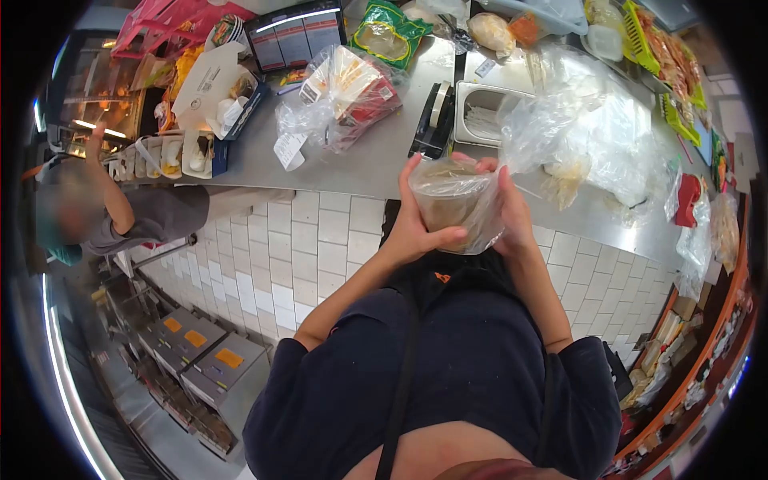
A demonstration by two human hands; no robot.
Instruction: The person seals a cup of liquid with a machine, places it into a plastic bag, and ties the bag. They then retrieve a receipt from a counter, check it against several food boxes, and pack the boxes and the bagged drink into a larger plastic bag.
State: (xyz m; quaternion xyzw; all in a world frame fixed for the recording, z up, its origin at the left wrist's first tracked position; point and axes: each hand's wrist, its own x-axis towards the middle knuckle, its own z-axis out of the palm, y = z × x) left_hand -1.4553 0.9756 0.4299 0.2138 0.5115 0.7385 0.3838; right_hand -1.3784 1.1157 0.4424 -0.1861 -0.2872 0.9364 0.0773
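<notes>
Both hands hold a round tub [448, 200] wrapped in a clear plastic bag, just in front of the counter's edge. My left hand [420, 228] has its fingers curled round the left side, thumb across the front. On the right side, my right hand [514, 214] grips the tub and the bag, and loose plastic [544, 120] lies above it on the counter. A black tape dispenser [434, 120] and a metal container [480, 116] with white items inside are just beyond the tub. Left of these lies a clear bag [348, 96] holding red and white boxes, with a receipt [289, 150] beside it.
A screen [296, 36], a green bag [390, 34] and an open carton [214, 92] stand along the back of the metal counter [320, 178]. Another person [152, 212] is at the far left. Yellow-green baskets [640, 36] are at the upper right.
</notes>
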